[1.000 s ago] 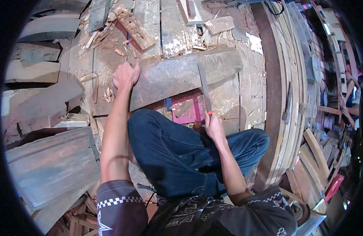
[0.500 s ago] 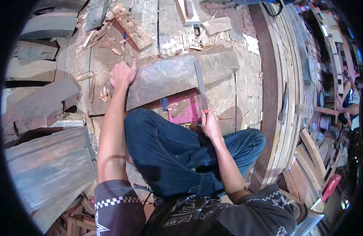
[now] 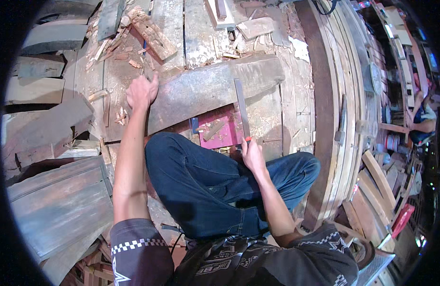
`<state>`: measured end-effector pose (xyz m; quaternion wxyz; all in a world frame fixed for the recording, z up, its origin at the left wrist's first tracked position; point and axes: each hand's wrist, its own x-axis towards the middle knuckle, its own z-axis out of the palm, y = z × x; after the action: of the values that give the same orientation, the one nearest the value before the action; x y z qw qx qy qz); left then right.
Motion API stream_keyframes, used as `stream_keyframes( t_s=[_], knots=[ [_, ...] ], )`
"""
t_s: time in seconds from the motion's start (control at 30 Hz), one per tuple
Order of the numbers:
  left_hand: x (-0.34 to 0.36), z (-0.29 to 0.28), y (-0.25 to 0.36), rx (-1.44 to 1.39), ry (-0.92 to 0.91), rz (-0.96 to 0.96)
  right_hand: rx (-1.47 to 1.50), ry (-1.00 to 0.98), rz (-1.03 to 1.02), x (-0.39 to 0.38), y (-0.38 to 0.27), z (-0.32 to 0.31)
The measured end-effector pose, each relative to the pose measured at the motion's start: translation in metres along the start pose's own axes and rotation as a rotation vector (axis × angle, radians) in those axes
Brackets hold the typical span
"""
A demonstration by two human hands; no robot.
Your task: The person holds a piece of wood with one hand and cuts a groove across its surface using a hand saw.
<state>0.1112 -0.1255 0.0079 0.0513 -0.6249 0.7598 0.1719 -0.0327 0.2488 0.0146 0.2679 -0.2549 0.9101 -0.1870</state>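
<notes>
A thick, weathered wooden plank (image 3: 196, 93) lies slantwise across the floorboards in front of my crossed legs. At its left end my left hand (image 3: 142, 92) is closed on the edge, thumb sticking up. My right hand (image 3: 253, 153), near my right knee, is closed round the red-marked handle of a long, narrow, flat metal blade (image 3: 242, 105). This blade points away from me and lies across the plank's right part, its far end over the wood. Too little detail shows to tell whether it has teeth.
Under the plank's near edge lies a pink board (image 3: 224, 128) with wood scraps. A rough wood block (image 3: 153, 35) and chips lie beyond. Long stacked beams (image 3: 332, 95) run along my right, with a hammer (image 3: 341, 121) on them. Boards (image 3: 62, 200) are piled at left.
The blade has slid a little toward me across the plank with my right hand. My left hand stays at the plank's end. The whole view has shifted slightly.
</notes>
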Motion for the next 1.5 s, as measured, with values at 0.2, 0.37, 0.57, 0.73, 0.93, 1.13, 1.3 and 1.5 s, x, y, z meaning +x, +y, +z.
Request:
stream_keyframes(
  t_s=[0.2,0.37,0.57,0.73,0.93,1.13,1.3,1.5],
  knots=[
    [-0.004,-0.006,0.014,0.012,-0.035,0.013,0.067,0.06,-0.043,0.052,-0.005,-0.001],
    [-0.002,-0.002,-0.004,0.042,-0.021,-0.016,-0.005,-0.008,-0.015,0.016,-0.014,-0.005],
    [-0.006,-0.001,0.015,-0.008,0.011,0.015,0.073,0.157,-0.086,0.049,-0.004,-0.002],
    [-0.005,-0.006,0.008,-0.007,-0.035,0.001,0.071,0.093,-0.067,0.045,-0.013,-0.003],
    [-0.006,-0.006,0.006,-0.018,-0.026,-0.018,0.007,0.037,0.021,0.017,-0.005,-0.002],
    [-0.009,-0.007,0.016,-0.005,-0.04,-0.009,-0.01,0.202,-0.064,0.076,-0.006,0.006],
    [-0.009,-0.011,0.006,0.036,-0.013,-0.025,0.024,0.127,-0.017,0.019,0.002,0.006],
    [-0.017,-0.014,0.019,-0.005,0.021,0.04,0.05,0.235,-0.026,0.049,-0.004,0.001]
  ],
)
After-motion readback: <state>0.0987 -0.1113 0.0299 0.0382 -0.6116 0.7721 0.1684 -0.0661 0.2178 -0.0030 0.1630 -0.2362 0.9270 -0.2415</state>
